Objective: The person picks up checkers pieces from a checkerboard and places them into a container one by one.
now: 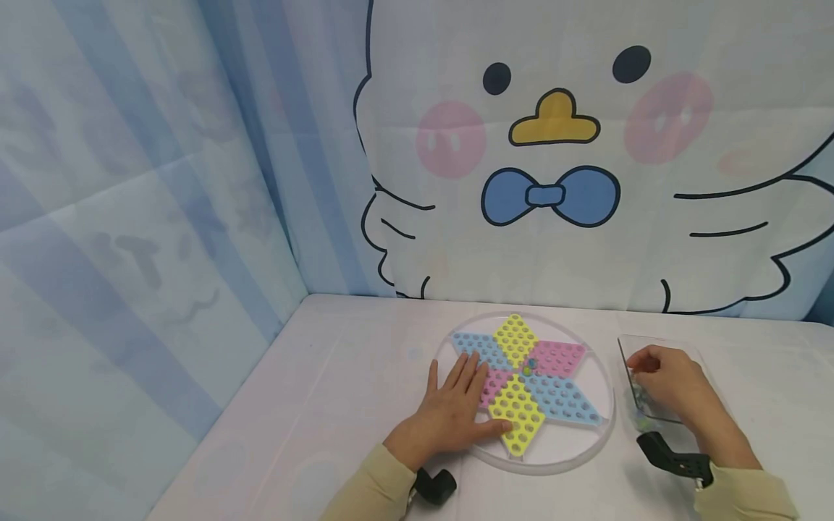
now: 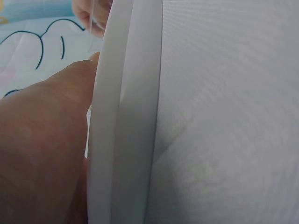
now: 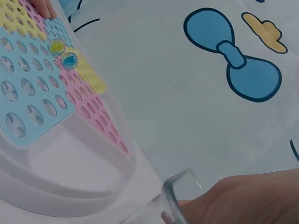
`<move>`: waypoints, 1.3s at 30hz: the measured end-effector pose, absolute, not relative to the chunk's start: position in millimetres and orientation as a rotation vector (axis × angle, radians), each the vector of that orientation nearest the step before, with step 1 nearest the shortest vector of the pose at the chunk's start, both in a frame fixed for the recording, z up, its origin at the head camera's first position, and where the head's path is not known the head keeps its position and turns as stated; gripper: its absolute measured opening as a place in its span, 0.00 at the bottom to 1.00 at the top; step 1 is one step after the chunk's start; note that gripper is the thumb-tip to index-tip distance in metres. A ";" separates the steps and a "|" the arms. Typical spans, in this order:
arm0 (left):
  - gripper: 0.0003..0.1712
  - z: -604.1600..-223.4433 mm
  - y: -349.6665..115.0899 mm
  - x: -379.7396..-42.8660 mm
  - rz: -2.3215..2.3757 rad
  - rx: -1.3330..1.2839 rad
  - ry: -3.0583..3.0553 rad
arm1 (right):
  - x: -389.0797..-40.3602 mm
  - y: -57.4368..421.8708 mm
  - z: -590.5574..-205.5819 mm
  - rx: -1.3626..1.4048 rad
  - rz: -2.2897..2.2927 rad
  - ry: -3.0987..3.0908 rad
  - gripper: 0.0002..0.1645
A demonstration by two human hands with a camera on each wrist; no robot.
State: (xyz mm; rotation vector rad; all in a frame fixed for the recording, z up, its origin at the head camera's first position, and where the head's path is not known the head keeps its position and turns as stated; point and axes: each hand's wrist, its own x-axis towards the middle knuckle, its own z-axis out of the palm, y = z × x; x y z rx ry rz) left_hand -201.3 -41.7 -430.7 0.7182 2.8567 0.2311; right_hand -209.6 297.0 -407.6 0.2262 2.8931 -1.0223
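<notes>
Handling the marbles: I judge the yellow marble (image 3: 57, 47) and the blue marble (image 3: 69, 60) light, hard, slick and quick to roll; I would take each by its sides, between fingertip and thumb, with little squeeze.
Marbles' place: both sit close together near the middle of the board (image 1: 537, 469), to the right of the fingertips of the left hand (image 1: 449, 416) and apart from them; from the fingers of the right hand (image 1: 671, 380) they lie well off to the left.
Board feel: I take it for light, stiff plastic, apt to slide if pushed; the raised rim looks the best hold, and flat fingers should steady it.
Left fingers: straight, spread and grasping nothing, laid over the board's blue and pink points, with the thumb over the yellow point nearest the wrist.
Right fingers: curled over the box (image 1: 630, 391); from my feeds I cannot tell whether they grasp anything, as the hand hides part of its own grip.
Box: below the right fingers, to the right of the board; clear, probably rigid and slippery, and I would hold it by a side wall. Something small and greenish shows through it, nearer the wrist than the fingertips, too blurred for me to name.
</notes>
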 end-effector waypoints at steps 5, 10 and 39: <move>0.59 -430.5 -41.6 -201.4 0.226 0.719 2.858 | -211.2 296.3 -406.9 0.215 -0.977 2.920 0.15; 0.59 -430.6 -42.0 -201.2 0.229 0.724 2.858 | -210.6 295.1 -405.2 0.187 -0.958 2.950 0.14; 0.58 -430.2 -43.0 -201.2 0.233 0.759 2.860 | -198.4 246.8 -379.9 -0.096 -1.295 3.424 0.13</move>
